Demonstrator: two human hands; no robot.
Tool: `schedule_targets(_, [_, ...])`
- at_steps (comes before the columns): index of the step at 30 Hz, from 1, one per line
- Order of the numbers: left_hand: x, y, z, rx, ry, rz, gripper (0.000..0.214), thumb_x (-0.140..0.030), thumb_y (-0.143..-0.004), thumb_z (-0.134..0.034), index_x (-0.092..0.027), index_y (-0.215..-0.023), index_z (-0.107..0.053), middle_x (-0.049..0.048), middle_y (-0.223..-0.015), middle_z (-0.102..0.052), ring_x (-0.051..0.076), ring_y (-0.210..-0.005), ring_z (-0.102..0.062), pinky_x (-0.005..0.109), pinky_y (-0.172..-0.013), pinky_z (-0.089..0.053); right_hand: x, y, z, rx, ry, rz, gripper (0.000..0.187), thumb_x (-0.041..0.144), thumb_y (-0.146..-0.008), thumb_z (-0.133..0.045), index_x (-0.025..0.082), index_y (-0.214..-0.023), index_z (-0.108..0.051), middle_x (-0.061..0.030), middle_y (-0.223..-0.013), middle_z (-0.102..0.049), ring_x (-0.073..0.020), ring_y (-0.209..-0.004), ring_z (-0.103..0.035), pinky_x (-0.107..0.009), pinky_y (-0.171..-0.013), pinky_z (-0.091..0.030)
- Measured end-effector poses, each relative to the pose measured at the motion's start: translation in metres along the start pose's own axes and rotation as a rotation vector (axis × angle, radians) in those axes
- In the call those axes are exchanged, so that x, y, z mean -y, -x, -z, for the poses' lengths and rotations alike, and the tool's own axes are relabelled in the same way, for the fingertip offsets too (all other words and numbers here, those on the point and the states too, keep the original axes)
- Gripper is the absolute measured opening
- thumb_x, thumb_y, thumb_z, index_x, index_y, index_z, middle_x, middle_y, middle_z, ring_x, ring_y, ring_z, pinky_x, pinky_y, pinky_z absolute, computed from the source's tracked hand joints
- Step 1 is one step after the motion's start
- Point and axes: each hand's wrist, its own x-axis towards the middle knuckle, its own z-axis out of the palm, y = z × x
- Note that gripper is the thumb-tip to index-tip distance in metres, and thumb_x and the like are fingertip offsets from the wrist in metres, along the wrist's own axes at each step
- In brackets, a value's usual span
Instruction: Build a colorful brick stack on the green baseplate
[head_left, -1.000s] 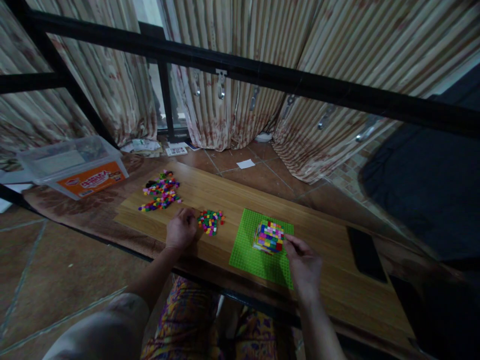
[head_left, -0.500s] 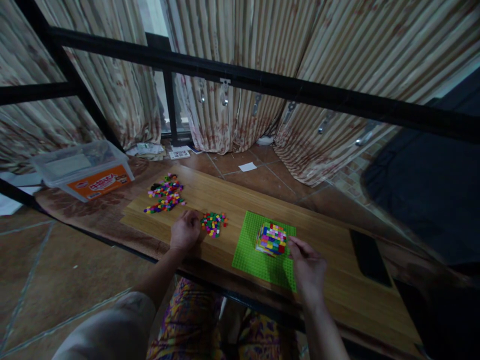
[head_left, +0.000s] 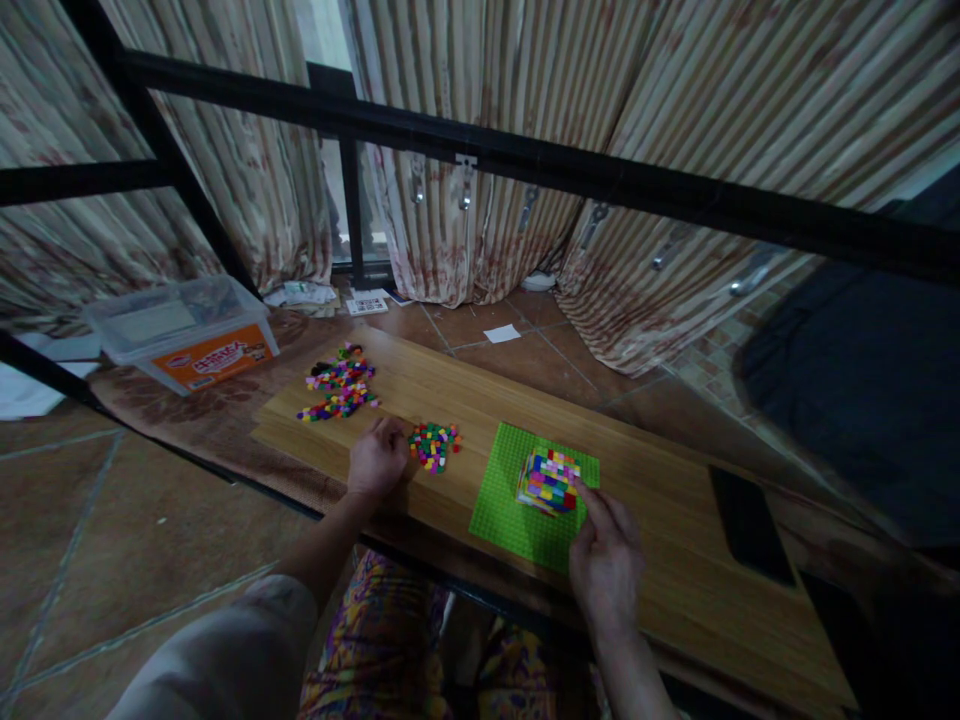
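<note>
A many-coloured brick block [head_left: 550,481] stands on a green baseplate [head_left: 517,520] on the wooden table [head_left: 660,520]. My right hand [head_left: 606,558] rests just in front and to the right of the block, its fingers pinched together with the fingertips touching the block's near right corner. My left hand [head_left: 377,460] lies on the table as a loose fist, right beside a small heap of loose coloured bricks [head_left: 435,445]. A bigger heap of bricks [head_left: 341,384] lies at the table's far left end.
A clear plastic box with an orange label [head_left: 187,335] sits on the floor mat at the left. A black phone [head_left: 750,525] lies on the table's right part. A black metal frame and striped curtains stand behind the table.
My right hand has come closer to me and lower, from the block's right side to its near right corner. My left hand stays by the small heap. The camera has shifted slightly.
</note>
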Motion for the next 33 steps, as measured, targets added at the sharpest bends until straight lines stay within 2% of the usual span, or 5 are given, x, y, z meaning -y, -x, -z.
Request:
schedule_targets(7, [-0.001,0.0,0.0,-0.017,-0.003,0.006,0.018,-0.02,-0.081,-0.044,-0.021,-0.085,-0.062,0.0042,-0.088,-0.066,0.018,-0.085,-0.062,0.026,-0.073,-0.046,-0.007,-0.001,0.005,0.05,0.099,0.074,0.053,0.011,-0.083,-0.035,0.026,-0.129,-0.057,-0.0077,-0.109,-0.059,-0.0226,-0.103,-0.053,-0.039,-0.089,-0.047])
schedule_targets(18, [-0.002,0.001,0.001,0.002,-0.011,0.012,0.018,-0.019,-0.082,-0.045,-0.021,-0.087,-0.062,0.0044,-0.091,-0.066,0.018,-0.086,-0.063,0.027,-0.074,-0.046,-0.011,-0.003,0.0,0.05,0.036,0.113,0.05,0.012,-0.083,-0.035,0.023,-0.124,-0.061,-0.0087,-0.112,-0.058,-0.0222,-0.104,-0.055,-0.04,-0.092,-0.047])
schedule_targets(23, [-0.005,0.002,0.003,0.01,0.003,0.013,0.021,-0.017,-0.083,-0.044,-0.02,-0.088,-0.064,0.0047,-0.09,-0.065,0.017,-0.085,-0.062,0.027,-0.074,-0.046,-0.011,-0.007,0.007,0.063,0.059,0.129,0.046,0.017,-0.086,-0.036,0.023,-0.122,-0.063,-0.01,-0.113,-0.06,-0.0242,-0.103,-0.056,-0.043,-0.09,-0.048])
schedule_targets(29, [-0.007,0.003,0.003,0.029,0.011,0.015,0.021,-0.015,-0.082,-0.044,-0.02,-0.087,-0.064,0.0053,-0.089,-0.064,0.017,-0.083,-0.061,0.027,-0.074,-0.046,0.031,-0.002,0.009,-0.031,-0.096,0.082,0.036,0.023,-0.092,-0.041,0.021,-0.121,-0.062,-0.0106,-0.109,-0.064,-0.0232,-0.1,-0.06,-0.039,-0.088,-0.048])
schedule_targets(33, [-0.006,0.003,0.002,0.033,0.015,0.029,0.021,-0.014,-0.082,-0.045,-0.02,-0.088,-0.064,0.0056,-0.089,-0.064,0.017,-0.083,-0.061,0.027,-0.075,-0.046,0.072,0.012,-0.019,0.104,-0.248,0.137,0.028,0.026,-0.093,-0.042,0.023,-0.104,-0.069,-0.0071,-0.101,-0.067,-0.02,-0.095,-0.062,-0.034,-0.085,-0.049])
